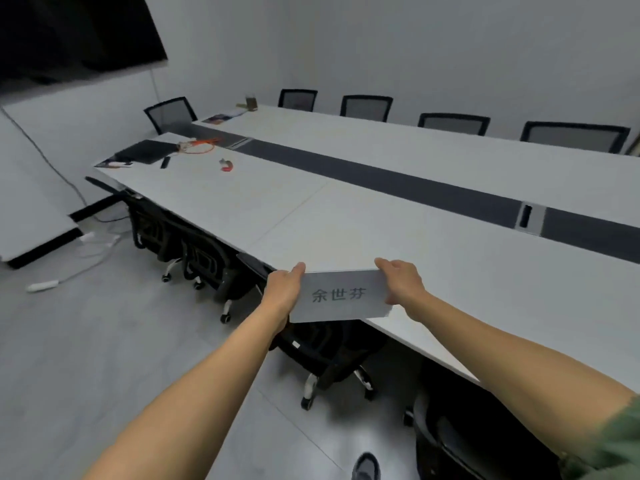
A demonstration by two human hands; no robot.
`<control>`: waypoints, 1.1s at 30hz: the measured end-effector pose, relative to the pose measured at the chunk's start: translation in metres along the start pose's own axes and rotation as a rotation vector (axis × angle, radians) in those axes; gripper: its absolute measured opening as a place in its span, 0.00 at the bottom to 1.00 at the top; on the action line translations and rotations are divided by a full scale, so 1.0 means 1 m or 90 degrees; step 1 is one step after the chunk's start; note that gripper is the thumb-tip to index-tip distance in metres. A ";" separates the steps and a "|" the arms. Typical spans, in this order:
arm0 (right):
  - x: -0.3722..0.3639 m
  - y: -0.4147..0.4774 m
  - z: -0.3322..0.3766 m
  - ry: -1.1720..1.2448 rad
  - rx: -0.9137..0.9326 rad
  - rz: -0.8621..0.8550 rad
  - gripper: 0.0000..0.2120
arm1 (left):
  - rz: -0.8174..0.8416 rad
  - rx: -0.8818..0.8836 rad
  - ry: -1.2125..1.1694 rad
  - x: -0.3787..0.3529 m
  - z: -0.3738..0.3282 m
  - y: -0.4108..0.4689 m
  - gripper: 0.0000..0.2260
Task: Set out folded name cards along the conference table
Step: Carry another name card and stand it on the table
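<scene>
At 6 o'clock in the view, a shoe is showing on the grey floor, and at 4 o'clock a green sleeve is covering the upper right arm. Both forearms are reaching forward toward the centre. The left hand is gripping the left end of the name card, fingers curled round its edge; the right hand is pinching the right end, fingers over the top edge and thumb below. The card is sitting at the near edge of the conference table, just below centre, its face with three printed characters turning toward the camera; whether it is resting on the tabletop cannot be told. A black office chair is standing under the table edge directly beneath the card. Beyond, a dark centre strip is running from 10 o'clock to 3 o'clock along the table, with a cable port lying in it at 3 o'clock. Toward 10 o'clock a small red item, an orange cable and a dark flat pad are lying on the far end. At 1 o'clock a row of mesh-backed chairs is lining the far side.
</scene>
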State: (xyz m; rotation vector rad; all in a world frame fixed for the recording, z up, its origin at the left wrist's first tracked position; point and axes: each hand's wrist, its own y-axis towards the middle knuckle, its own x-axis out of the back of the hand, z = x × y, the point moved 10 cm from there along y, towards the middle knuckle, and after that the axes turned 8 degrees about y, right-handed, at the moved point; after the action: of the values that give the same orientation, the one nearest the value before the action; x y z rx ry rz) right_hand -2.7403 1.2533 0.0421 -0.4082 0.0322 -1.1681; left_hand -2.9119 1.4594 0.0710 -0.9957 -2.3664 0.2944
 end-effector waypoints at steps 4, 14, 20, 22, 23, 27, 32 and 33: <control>0.020 0.071 -0.007 0.024 -0.045 -0.053 0.17 | 0.065 -0.008 0.040 -0.051 -0.034 0.075 0.16; 0.020 0.170 -0.031 0.053 -0.143 -0.049 0.23 | 0.163 0.020 0.127 -0.127 -0.058 0.220 0.14; 0.016 0.208 -0.063 0.084 -0.214 -0.142 0.25 | 0.249 0.058 0.207 -0.173 -0.050 0.289 0.15; 0.016 0.217 -0.070 0.093 -0.238 -0.160 0.27 | 0.286 0.066 0.219 -0.188 -0.050 0.303 0.23; 0.016 0.222 -0.072 0.096 -0.250 -0.165 0.28 | 0.296 0.067 0.226 -0.195 -0.050 0.312 0.28; 0.012 0.241 -0.082 0.118 -0.289 -0.182 0.33 | 0.352 0.062 0.270 -0.218 -0.047 0.338 0.33; 0.007 0.250 -0.085 0.111 -0.300 -0.185 0.35 | 0.368 0.067 0.261 -0.221 -0.041 0.355 0.30; 0.006 0.252 -0.086 0.112 -0.302 -0.186 0.35 | 0.373 0.068 0.261 -0.221 -0.039 0.359 0.30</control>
State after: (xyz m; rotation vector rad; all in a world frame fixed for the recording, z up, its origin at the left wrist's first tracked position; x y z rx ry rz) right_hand -2.5342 1.3048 -0.1191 -0.7436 0.4212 -1.4840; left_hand -2.5504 1.5530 -0.1282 -1.5191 -1.6433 0.3828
